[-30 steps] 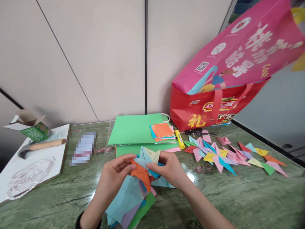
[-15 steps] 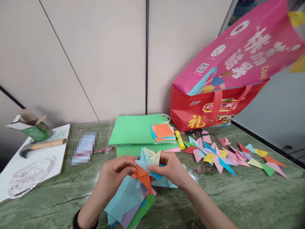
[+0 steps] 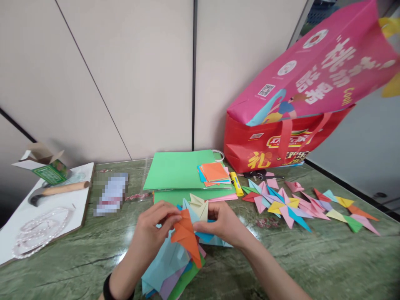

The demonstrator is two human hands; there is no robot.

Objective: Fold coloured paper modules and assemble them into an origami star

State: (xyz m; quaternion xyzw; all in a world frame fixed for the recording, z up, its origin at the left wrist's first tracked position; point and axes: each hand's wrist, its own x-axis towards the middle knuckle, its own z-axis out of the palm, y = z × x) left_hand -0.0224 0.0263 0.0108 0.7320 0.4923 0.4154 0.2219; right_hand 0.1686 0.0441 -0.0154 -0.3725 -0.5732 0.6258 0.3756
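Between my hands is a folded paper star of several colours, with an orange piece (image 3: 185, 233) in front and cream (image 3: 198, 206) and light blue points behind it. My left hand (image 3: 158, 227) pinches the orange piece at its upper left, thumb against fingertips. On the other side, my right hand (image 3: 223, 223) grips the cream and blue part of the star, thumb in front and fingers behind. Right below lies a loose pile of coloured paper sheets (image 3: 168, 260), light blue on top, with purple and green edges showing. The star hides part of this pile.
Finished-looking paper stars (image 3: 286, 204) lie to the right. Behind my hands are green paper sheets (image 3: 178, 168), small orange squares (image 3: 215, 171) and a yellow glue stick (image 3: 236, 184). Red and pink bags (image 3: 243, 141) stand at the back right. A sickle (image 3: 59, 190) rests on a white board at left.
The orange piece has turned and come up in front, now covering more of the light blue part. Both hands keep their grip, and the left one has shifted slightly.
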